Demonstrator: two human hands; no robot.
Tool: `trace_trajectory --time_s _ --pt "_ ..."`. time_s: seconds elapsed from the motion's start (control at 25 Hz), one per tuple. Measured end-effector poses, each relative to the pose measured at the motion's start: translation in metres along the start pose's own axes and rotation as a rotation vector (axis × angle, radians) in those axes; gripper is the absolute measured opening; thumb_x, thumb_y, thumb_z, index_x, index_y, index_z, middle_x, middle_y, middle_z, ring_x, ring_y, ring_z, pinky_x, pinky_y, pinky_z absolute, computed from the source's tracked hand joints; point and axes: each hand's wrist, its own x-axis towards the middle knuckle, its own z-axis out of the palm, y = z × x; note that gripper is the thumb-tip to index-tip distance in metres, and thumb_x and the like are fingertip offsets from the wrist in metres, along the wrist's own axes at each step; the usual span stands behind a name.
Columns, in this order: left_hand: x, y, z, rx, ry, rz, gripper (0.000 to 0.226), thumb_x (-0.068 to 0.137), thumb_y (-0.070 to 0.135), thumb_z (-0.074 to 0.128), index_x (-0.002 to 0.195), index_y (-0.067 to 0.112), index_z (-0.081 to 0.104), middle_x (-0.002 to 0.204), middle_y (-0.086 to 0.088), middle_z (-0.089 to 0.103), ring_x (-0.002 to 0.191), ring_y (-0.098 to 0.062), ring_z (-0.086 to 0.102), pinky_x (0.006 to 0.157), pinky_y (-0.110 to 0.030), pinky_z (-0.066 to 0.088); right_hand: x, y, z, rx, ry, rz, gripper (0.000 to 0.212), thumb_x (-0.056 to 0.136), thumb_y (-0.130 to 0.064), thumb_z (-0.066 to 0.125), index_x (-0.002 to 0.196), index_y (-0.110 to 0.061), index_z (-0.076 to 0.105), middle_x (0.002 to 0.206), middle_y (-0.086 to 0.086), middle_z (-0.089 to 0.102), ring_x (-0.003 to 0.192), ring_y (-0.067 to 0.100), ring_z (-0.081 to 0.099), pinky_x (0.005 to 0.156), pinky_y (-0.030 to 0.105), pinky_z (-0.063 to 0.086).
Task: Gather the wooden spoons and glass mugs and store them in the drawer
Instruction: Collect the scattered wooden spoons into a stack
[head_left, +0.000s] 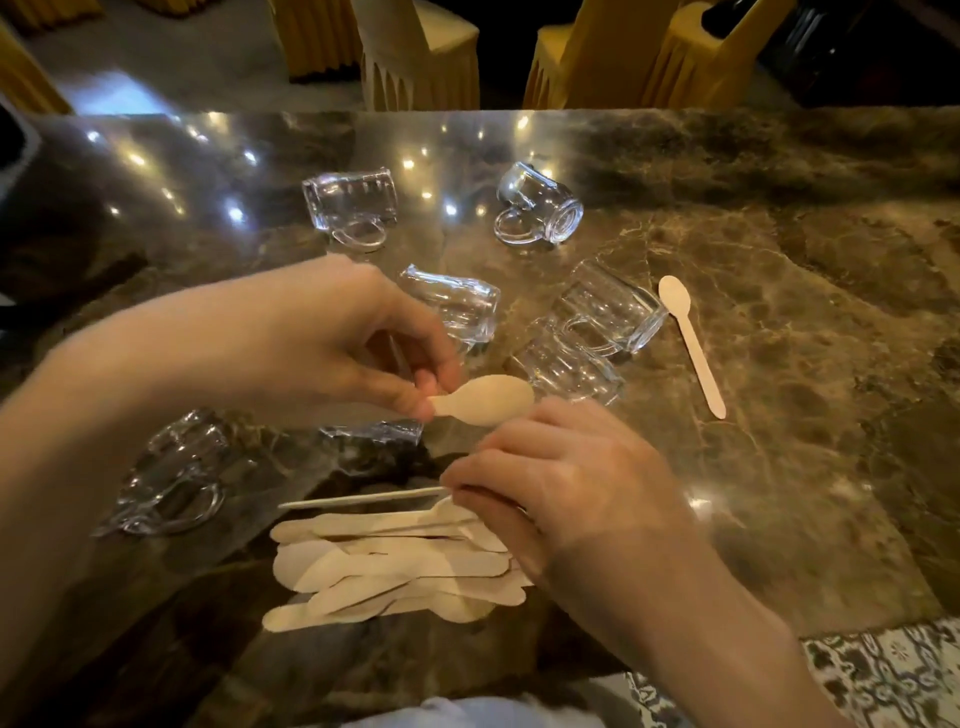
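The marble table (779, 260) carries all task items in sight; no drawer is in view. Status: storage not begun, gathering partly done.

The glass mugs (540, 208) lie on their sides, scattered across the middle and left of the table, not grouped. The pile of wooden spoons (395, 566) lies at the near edge, just in front of the person, so most spoons appear collected. One lone spoon (693, 348) lies flat to the right, beyond the mugs.

Remaining, by my judgement: add the held pieces and the lone spoon to the pile, collect the mugs, and move everything to the drawer.

Grip:
- The left hand (322, 338) hovers above the table, thumb and fingertips pinching a raised spoon (488, 400) at its neck, bowl pointing right.
- The right hand (571, 483), just above the pile, pinches a thin wooden handle (363, 499) seen edge-on, probably a spoon. Its far end is hidden.
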Motion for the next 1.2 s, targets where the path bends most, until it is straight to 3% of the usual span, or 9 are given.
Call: trace_trajectory --time_s 0.16,0.36,0.48,0.64,0.84,0.96,1.2 --pt "-0.015 -0.008 0.026 0.019 -0.014 -0.032 0.027 0.07 0.05 0.067 0.095 0.053 0.058 0.088 0.039 0.06 0.081 0.017 0.058 0.065 -0.008 0.046 -0.006 -0.014 0.018 -0.055 -0.168 -0.068 0.009 0.08 -0.032 0.065 0.086 -0.033 0.071 0.075 -0.019 0.067 0.072 0.01 0.056 0.057 0.029 0.048" --pt "-0.019 -0.015 0.056 -0.012 -0.026 -0.041 0.022 0.073 0.043 0.073 0.091 0.046 0.063 0.084 0.037 0.062 0.078 0.014 0.059 0.073 -0.008 0.045 -0.011 -0.02 0.037 -0.144 -0.199 -0.066 0.007 0.066 -0.03 0.075 0.069 -0.029 0.068 0.059 -0.014 0.06 0.061 0.011 0.053 0.046 0.021 0.042" --pt "-0.018 -0.016 0.07 -0.016 -0.06 -0.023 0.02 0.075 0.043 0.069 0.095 0.043 0.063 0.085 0.037 0.062 0.079 0.016 0.058 0.075 -0.01 0.046 -0.013 -0.02 0.042 -0.188 -0.204 -0.081 0.002 0.067 -0.029 0.066 0.068 -0.03 0.068 0.06 -0.015 0.06 0.06 0.01 0.051 0.047 0.02 0.031" --pt "-0.016 -0.021 0.08 -0.035 -0.072 -0.049 0.02 0.078 0.038 0.068 0.097 0.042 0.064 0.079 0.03 0.065 0.081 0.016 0.058 0.076 -0.01 0.047 -0.014 -0.018 0.049 -0.231 -0.184 -0.071 0.02 0.072 -0.027 0.048 0.069 -0.031 0.067 0.06 -0.014 0.059 0.06 0.009 0.053 0.048 0.021 0.026" --pt "-0.015 -0.022 0.09 0.025 -0.044 -0.042 0.021 0.082 0.039 0.065 0.103 0.041 0.064 0.086 0.026 0.063 0.085 0.01 0.057 0.076 -0.009 0.045 -0.015 -0.014 0.051 -0.202 -0.233 -0.099 0.006 0.071 -0.035 0.066 0.076 -0.034 0.069 0.063 -0.016 0.061 0.061 0.008 0.053 0.051 0.02 0.026" --pt "-0.019 -0.025 0.095 0.058 -0.02 -0.037 0.023 0.084 0.042 0.061 0.108 0.042 0.062 0.085 0.029 0.054 0.081 0.01 0.051 0.072 -0.006 0.04 -0.018 -0.011 0.055 -0.169 -0.271 -0.096 0.007 0.07 -0.038 0.069 0.075 -0.035 0.069 0.066 -0.015 0.061 0.062 0.009 0.054 0.051 0.021 0.032" --pt "-0.032 -0.029 0.107 0.013 0.092 -0.043 0.027 0.086 0.047 0.055 0.112 0.046 0.061 0.094 0.03 0.055 0.091 0.009 0.055 0.077 -0.011 0.045 -0.021 -0.007 0.057 -0.059 -0.247 -0.087 0.009 0.069 -0.044 0.072 0.075 -0.037 0.071 0.073 -0.018 0.065 0.065 0.007 0.059 0.052 0.019 0.044"
